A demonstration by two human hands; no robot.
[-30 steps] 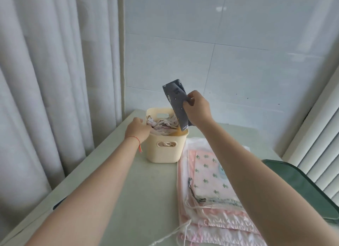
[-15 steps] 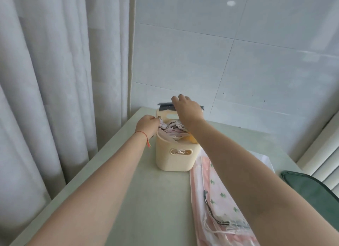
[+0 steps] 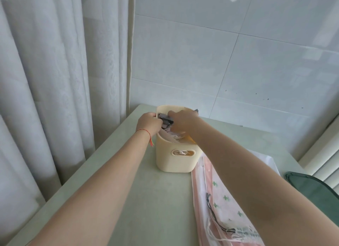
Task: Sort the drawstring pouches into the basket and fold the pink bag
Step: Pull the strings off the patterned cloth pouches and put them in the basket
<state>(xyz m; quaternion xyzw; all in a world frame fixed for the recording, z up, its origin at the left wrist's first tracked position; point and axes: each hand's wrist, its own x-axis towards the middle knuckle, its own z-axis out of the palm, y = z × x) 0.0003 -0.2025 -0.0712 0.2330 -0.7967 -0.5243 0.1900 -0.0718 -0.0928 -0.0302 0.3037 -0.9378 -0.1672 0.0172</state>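
Observation:
A cream plastic basket stands at the far side of the pale green table, holding several pouches. A dark grey pouch lies across its top, partly inside. My right hand covers the grey pouch from above, its fingers curled on it. My left hand grips the basket's left rim, fingers curled over the edge. Pink and white drawstring pouches lie stacked on the table right of the basket, under my right forearm. The pink bag cannot be told apart in that stack.
A white curtain hangs along the table's left side. A tiled wall stands behind the basket. A dark green object sits at the right edge, with window blinds beyond it.
My right hand has brought the grey pouch down from above the basket and pushed it in. My left hand stays at the basket's left rim. The camera has tilted up.

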